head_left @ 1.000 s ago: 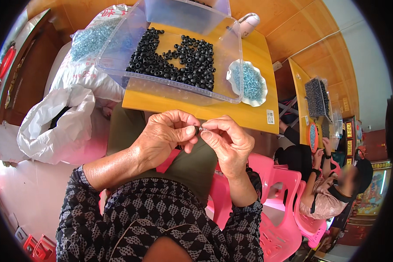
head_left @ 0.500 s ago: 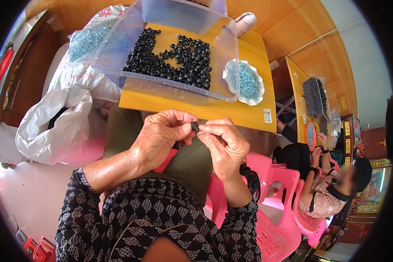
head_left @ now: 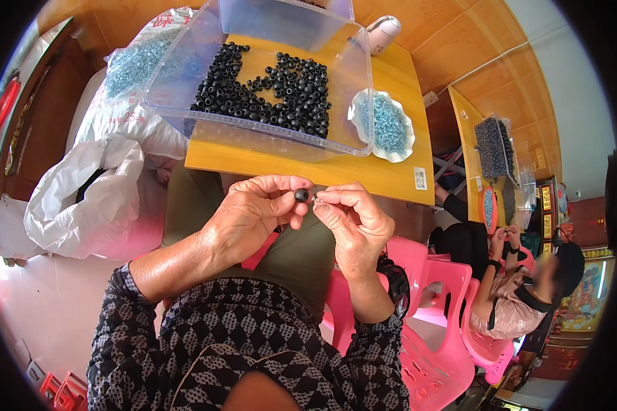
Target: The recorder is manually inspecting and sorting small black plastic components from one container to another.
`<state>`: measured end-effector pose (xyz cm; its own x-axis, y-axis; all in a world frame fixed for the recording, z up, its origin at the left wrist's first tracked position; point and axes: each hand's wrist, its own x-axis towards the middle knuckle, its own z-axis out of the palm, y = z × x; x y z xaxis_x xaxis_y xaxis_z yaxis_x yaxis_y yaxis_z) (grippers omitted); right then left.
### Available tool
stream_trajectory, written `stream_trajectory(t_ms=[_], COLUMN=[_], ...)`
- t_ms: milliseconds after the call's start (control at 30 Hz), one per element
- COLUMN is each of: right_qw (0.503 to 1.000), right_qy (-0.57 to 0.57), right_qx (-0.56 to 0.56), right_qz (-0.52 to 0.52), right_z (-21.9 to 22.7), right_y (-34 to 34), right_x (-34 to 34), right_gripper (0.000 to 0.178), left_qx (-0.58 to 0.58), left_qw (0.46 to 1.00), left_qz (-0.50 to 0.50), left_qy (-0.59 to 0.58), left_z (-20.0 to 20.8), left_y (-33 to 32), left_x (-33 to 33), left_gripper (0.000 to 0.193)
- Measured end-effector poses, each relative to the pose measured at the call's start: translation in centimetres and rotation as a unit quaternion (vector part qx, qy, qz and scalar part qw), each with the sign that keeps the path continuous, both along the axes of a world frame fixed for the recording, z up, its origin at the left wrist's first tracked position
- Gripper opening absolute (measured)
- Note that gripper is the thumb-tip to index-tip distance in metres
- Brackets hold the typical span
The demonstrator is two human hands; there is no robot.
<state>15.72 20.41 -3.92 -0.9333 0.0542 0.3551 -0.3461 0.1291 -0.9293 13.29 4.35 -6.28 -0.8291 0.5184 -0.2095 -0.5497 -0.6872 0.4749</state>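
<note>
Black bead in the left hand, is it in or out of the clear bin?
Out: the left hand pinches the black bead between thumb and fingers, apart from the clear bin on the table.

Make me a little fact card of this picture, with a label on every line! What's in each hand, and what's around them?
Left hand: pinches a round black bead
Right hand: pinches a tiny shiny bit, too small to name
Table: yellow-brown
Clear bin: holds many black beads
Wavy white dish: right of the bin, full of pale blue bits
Far right: another person, sitting
</note>
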Motion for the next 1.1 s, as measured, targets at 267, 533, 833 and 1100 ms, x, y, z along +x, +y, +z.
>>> stream_trajectory(t_ms=[267, 533, 833, 1100], right_qw=[1.0, 1.0, 0.991, 0.949], right_qy=[-0.01, 0.003, 0.074, 0.203], right_qx=[-0.012, 0.006, 0.111, 0.235], right_qz=[0.0, 0.008, -0.01, -0.047], right_z=[-0.7, -0.3, -0.5, -0.4], right_y=[0.2, -0.1, -0.3, -0.6], right_x=[0.0, 0.3, 0.0, -0.2], right_gripper=[0.013, 0.013, 0.015, 0.02], left_qx=[-0.018, -0.025, -0.146, -0.131], left_qw=[1.0, 0.999, 0.98, 0.984], left_qz=[-0.002, -0.039, -0.005, -0.026], left_qy=[0.007, 0.023, 0.134, 0.118], left_z=[-0.4, -0.8, -0.4, -0.2], left_y=[-0.2, -0.2, 0.3, 0.9], left_x=[-0.1, -0.3, 0.3, 0.2], left_gripper=[0.016, 0.016, 0.018, 0.019])
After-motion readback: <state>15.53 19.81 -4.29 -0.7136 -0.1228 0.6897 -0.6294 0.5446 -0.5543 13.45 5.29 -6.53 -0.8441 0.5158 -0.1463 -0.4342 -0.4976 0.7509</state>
